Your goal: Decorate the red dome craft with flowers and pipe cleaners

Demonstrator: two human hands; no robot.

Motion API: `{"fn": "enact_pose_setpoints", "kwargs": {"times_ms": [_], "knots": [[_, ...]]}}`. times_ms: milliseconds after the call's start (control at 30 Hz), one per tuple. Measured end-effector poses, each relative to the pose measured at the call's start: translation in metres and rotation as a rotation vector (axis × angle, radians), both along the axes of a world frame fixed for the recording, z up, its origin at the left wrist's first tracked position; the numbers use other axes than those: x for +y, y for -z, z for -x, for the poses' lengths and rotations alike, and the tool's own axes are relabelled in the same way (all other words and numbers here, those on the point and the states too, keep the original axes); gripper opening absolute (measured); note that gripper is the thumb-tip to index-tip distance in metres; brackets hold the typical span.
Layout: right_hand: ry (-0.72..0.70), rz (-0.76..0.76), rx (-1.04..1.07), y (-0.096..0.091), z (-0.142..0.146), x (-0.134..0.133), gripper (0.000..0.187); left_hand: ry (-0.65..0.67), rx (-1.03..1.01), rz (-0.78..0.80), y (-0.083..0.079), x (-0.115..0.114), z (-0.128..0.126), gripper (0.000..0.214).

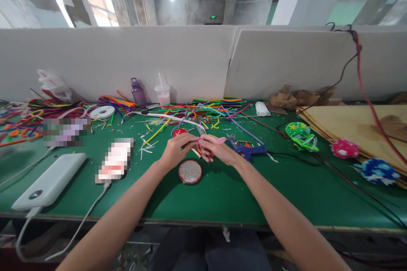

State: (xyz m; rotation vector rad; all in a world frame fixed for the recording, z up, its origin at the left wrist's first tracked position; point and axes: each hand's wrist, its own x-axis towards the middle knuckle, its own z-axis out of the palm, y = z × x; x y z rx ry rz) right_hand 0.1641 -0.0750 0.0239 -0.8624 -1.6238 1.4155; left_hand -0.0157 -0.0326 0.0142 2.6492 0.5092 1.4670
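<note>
My left hand (176, 150) and my right hand (215, 149) meet over the middle of the green table (222, 194). Both are closed in a pinch on a small pink piece (219, 139) held between them. Just below my hands lies a round red-rimmed lid (190, 172) filled with small pale beads. A red round object (179, 132) sits right behind my left hand. To the right of my right hand lies a blue glue gun (246, 149).
Piles of coloured pipe cleaners (197, 112) cover the back of the table. A white power bank (51, 180) and a phone (115, 160) lie at left. A purple bottle (137, 92), a cup (162, 93), tape roll (102, 112), pompom shapes (345, 148) and cardboard sheets (356, 125) stand around.
</note>
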Motion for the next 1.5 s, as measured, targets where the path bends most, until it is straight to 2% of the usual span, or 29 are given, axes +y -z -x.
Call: {"fn": "enact_pose_setpoints", "kwargs": {"times_ms": [133, 367, 467, 533, 700, 767, 967, 1100, 1267, 1333, 1433, 1500], "knots": [[-0.001, 0.01, -0.031, 0.001, -0.001, 0.001, 0.031, -0.052, 0.129, -0.141, -0.002, 0.0, 0.003, 0.014], [0.015, 0.036, -0.016, 0.003, -0.001, 0.001, 0.032, -0.242, 0.32, -0.293, -0.005, -0.004, 0.001, 0.021], [0.045, 0.007, 0.011, 0.006, 0.002, 0.002, 0.032, -0.28, 0.363, -0.282, -0.004, -0.005, -0.001, 0.023], [0.078, -0.02, 0.036, 0.008, 0.005, 0.003, 0.031, -0.292, 0.357, -0.221, -0.003, -0.006, -0.003, 0.024], [0.127, -0.081, 0.09, 0.012, 0.01, 0.004, 0.03, -0.218, 0.309, -0.036, -0.001, -0.006, -0.004, 0.023], [0.098, -0.048, 0.093, 0.011, 0.01, 0.003, 0.031, -0.203, 0.31, -0.033, -0.002, -0.005, -0.003, 0.022], [-0.102, 0.14, 0.11, 0.006, 0.003, 0.001, 0.038, -0.213, 0.331, -0.112, -0.003, -0.005, 0.0, 0.022], [-0.128, 0.183, 0.163, 0.005, 0.0, 0.002, 0.037, -0.126, 0.281, 0.058, -0.006, -0.008, -0.002, 0.022], [-0.094, 0.097, 0.067, 0.003, -0.003, 0.004, 0.035, 0.049, 0.198, 0.543, -0.013, -0.01, -0.005, 0.03], [-0.08, 0.038, 0.012, 0.001, -0.004, 0.003, 0.036, 0.125, 0.175, 0.689, -0.013, -0.008, -0.004, 0.031], [-0.052, -0.01, -0.036, -0.001, -0.002, 0.002, 0.037, 0.192, 0.17, 0.785, -0.011, -0.006, -0.002, 0.031], [-0.024, 0.021, -0.032, 0.0, 0.0, 0.002, 0.036, 0.143, 0.205, 0.73, -0.011, -0.005, -0.001, 0.032]]}}
